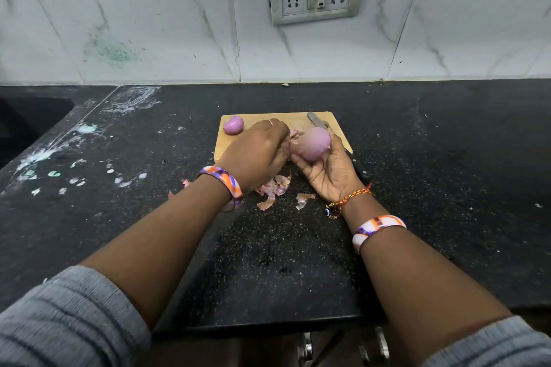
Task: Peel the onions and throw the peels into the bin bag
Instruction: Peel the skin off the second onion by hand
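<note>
Peeling underway: right hand [326, 171] cups the onion [313, 143] in curled fingers; left hand [258, 153] pinches skin beside them. Next, I'd judge: tear it free, bin it.

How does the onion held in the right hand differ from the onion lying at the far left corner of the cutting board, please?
The held onion looks larger; the board onion looks smaller. The held onion is cradled off the cutting board in the right hand, with the left hand working at its side, while the board onion rests untouched. Loose skin hangs by the held onion; the board onion looks fully peeled. Both are smooth and purple-pink.
</note>
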Demonstrator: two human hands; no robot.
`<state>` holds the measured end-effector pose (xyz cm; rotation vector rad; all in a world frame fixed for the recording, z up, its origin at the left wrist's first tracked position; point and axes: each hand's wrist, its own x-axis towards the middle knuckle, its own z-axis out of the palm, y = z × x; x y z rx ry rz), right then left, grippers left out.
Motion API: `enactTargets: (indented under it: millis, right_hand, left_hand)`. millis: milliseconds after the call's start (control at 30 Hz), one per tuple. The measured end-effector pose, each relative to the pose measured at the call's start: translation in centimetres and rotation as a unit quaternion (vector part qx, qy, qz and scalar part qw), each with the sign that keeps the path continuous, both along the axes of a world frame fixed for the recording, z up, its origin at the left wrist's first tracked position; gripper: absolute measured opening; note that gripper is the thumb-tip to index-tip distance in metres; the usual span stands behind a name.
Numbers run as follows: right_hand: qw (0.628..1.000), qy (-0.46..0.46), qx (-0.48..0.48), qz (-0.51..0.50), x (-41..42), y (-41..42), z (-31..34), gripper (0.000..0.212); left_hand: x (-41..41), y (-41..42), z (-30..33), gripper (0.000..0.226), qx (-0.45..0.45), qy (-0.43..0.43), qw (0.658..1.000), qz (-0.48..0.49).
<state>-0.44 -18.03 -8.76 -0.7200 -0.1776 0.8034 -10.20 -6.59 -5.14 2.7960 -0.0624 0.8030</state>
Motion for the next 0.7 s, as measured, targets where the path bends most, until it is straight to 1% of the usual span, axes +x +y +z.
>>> enactTargets:
  millis: [67, 133, 200, 267, 400, 500, 567, 633, 700]
  right_hand:
    - [1.0, 0.0, 0.014, -0.002, -0.1, 0.0, 0.1, 0.051]
    - [1.0, 0.003, 0.023, 0.01, -0.1, -0.1, 0.2, 0.048]
    - [1.0, 0.01, 0.014, 0.011, -0.3, -0.2, 0.3, 0.041]
    - [1.0, 0.013, 0.003, 0.005, -0.2, -0.2, 0.3, 0.04]
    - [1.0, 0.006, 0.016, -0.003, -0.3, -0.2, 0.4, 0.037]
    - [1.0, -0.001, 0.017, -0.007, -0.4, -0.3, 0.4, 0.039]
    - [1.0, -0.002, 0.007, 0.002, -0.5, -0.2, 0.3, 0.039]
    - [1.0, 0.004, 0.001, 0.009, -0.5, -0.2, 0.2, 0.039]
    - [0.999, 0.018, 0.019, 0.027, -0.4, -0.2, 0.2, 0.043]
  left_hand:
    - [-0.1, -0.3, 0.4, 0.035, -0.085, -0.019, 0.996, 0.013]
    - [-0.1, -0.4, 0.9, 0.023, -0.173, -0.033, 0.984, 0.024]
    - [0.0, -0.6, 1.2, 0.026, -0.233, -0.034, 0.972, 0.015]
    - [0.2, -0.6, 1.2, 0.032, -0.258, -0.021, 0.966, 0.012]
    - [0.4, -0.5, 0.6, 0.039, -0.243, 0.004, 0.97, 0.013]
    - [0.3, -0.4, 0.3, 0.02, -0.247, 0.008, 0.969, 0.008]
    - [0.2, -0.6, 0.3, 0.015, -0.253, 0.011, 0.967, -0.004]
    - [0.3, -0.9, 0.5, 0.016, -0.229, 0.007, 0.973, -0.002]
    - [0.3, -1.4, 0.8, 0.024, -0.191, 0.012, 0.981, -0.007]
